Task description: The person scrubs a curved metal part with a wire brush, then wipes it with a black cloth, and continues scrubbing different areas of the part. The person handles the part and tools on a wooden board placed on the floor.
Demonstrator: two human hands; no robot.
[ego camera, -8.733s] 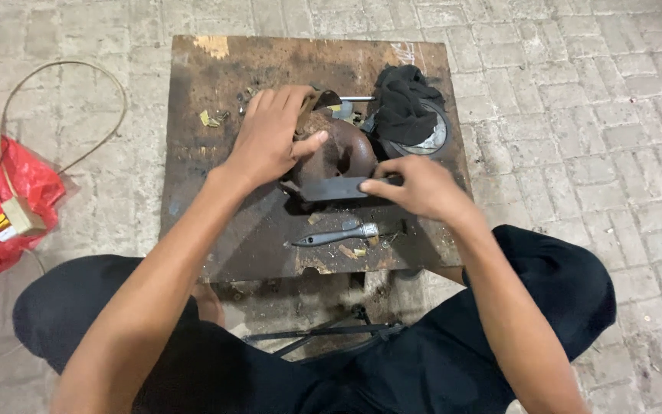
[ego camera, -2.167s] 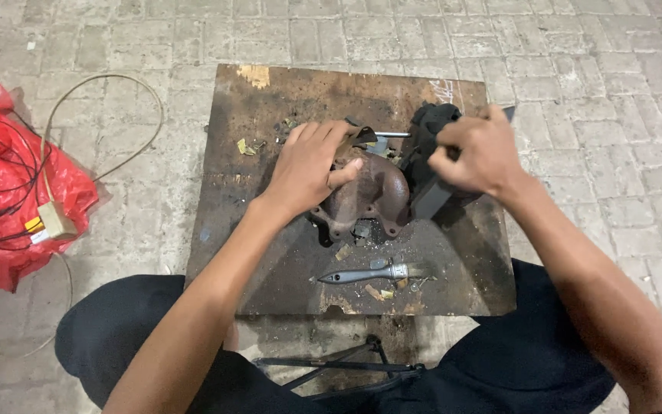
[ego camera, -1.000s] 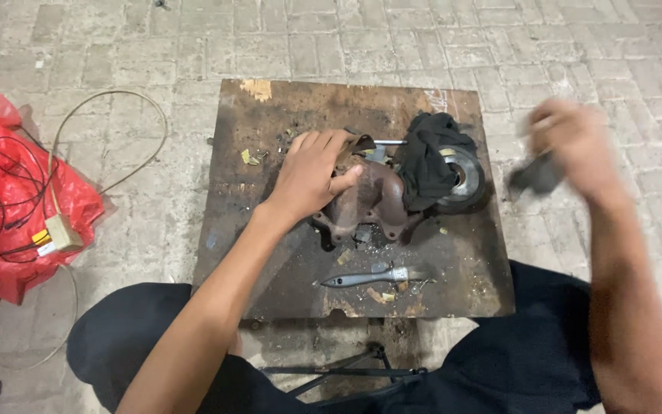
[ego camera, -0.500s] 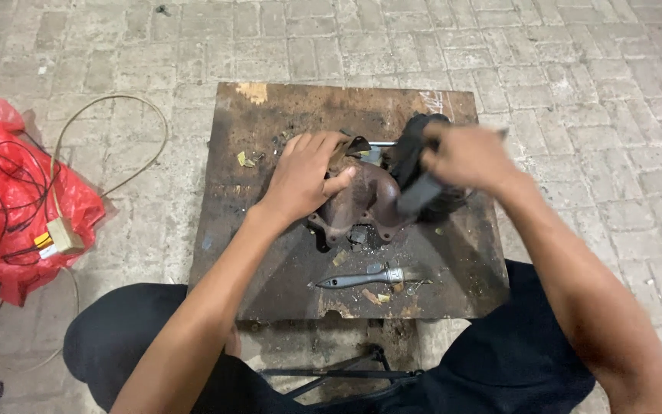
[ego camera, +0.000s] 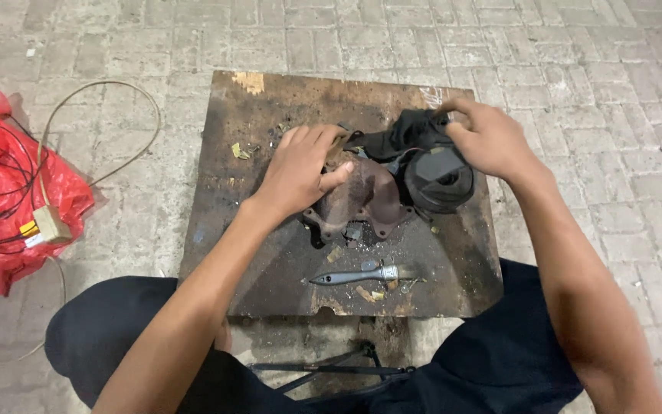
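Head view, looking down on a low, rusty bench (ego camera: 270,253) set on a brick-paved floor (ego camera: 591,77). A rusty cast metal part (ego camera: 362,203) with flanged feet lies near the middle of the bench top. The left hand (ego camera: 300,169) rests on top of it, fingers spread and curled over its upper left side, thumb pressed against the casting; the palm holds it flat to the bench. To the right of the casting, touching it, a round black cup (ego camera: 438,180) sits on the bench with a black rag (ego camera: 404,134) draped over its upper edge and trailing toward the casting. The right hand (ego camera: 488,138) is at the cup's top right, fingers bent and closed on the rag and rim; exactly which of the two the fingertips pinch cannot be told. Below the casting, well apart from both hands, a grey metal tool (ego camera: 358,274) lies flat, pointed end left, among rust flakes and scraps. Off the bench at far left, a red plastic bag (ego camera: 9,192) lies on the floor with a loop of pale cable (ego camera: 101,100) and a small beige plug block (ego camera: 51,225) on it. The person's dark trousers (ego camera: 499,353) frame the bench's near edge.
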